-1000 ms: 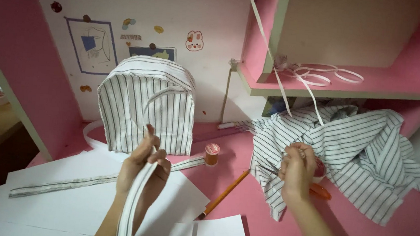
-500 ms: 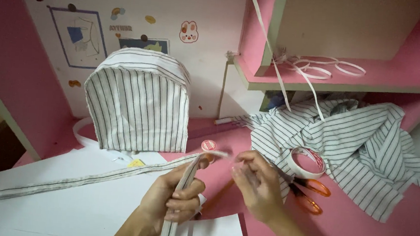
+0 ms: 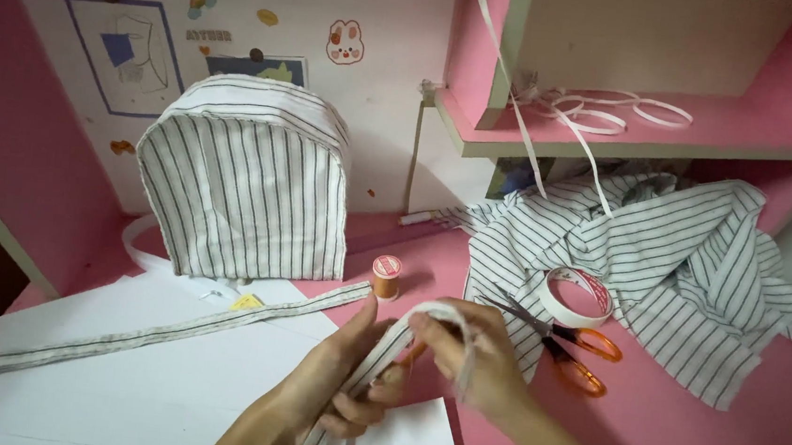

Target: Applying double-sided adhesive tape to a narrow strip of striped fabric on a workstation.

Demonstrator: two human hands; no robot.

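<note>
Both hands, left hand [image 3: 337, 378] and right hand [image 3: 475, 361], pinch a folded striped fabric strip [image 3: 386, 354] over the pink desk [image 3: 681, 433].

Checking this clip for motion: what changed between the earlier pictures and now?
The right hand left the tape roll on the striped cloth and came left to pinch the fabric strip held by the left hand. The striped bag, scissors and thread spool stayed put.

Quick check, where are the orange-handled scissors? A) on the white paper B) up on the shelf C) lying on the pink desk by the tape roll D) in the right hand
C: the scissors lie on the pink desk just below the tape roll, partly on the striped cloth, with neither hand touching them.
</note>
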